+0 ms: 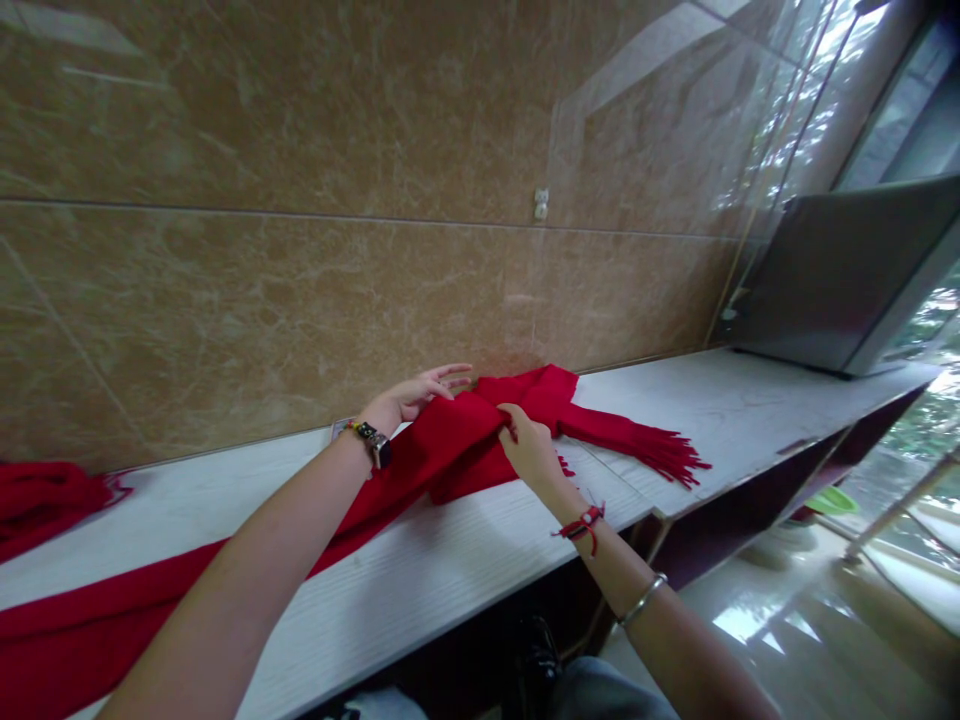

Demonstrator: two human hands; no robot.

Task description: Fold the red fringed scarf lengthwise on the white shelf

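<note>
A long red scarf (461, 430) stretches over the white counter (420, 590), its near part running off the lower left of the view. My right hand (529, 448) pinches the near edge of the top layer between thumb and fingers. At the far edge of that layer, my left hand (420, 393) touches the cloth with its fingers stretched out and apart. Folded red cloth lies beneath and behind this layer. One fringed end (667, 450) points right along the counter, and a few more tassels show beside my right wrist.
A second bundle of red cloth (52, 505) rests at the left end. Behind the counter rises a brown tiled wall (300, 300) with a small white hook (541, 204). A large grey box-shaped appliance (840, 280) stands at the right, and a green basin (832, 500) is below.
</note>
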